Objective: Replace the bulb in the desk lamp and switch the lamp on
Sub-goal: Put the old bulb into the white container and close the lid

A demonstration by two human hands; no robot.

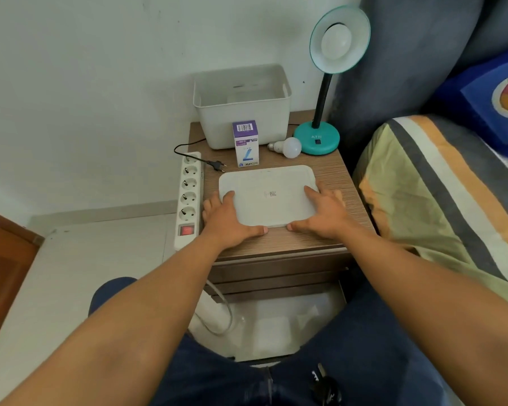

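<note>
A teal desk lamp (317,140) stands at the back right of the brown bedside table (332,171), its shade tilted toward me with a white bulb (336,42) screwed in. A loose white bulb (289,147) lies by the lamp's base. A purple and white bulb box (246,143) stands upright to its left. The lamp's black plug (217,164) lies unplugged beside the white power strip (188,197). A flat white lid (269,196) rests on the table front. My left hand (228,219) grips its left edge and my right hand (323,212) its right edge.
An open white plastic bin (206,92) sits at the back of the table against the wall. A bed with a striped blanket (437,186) and grey headboard borders the right side. The power strip hangs along the table's left edge, its red switch (186,230) near me.
</note>
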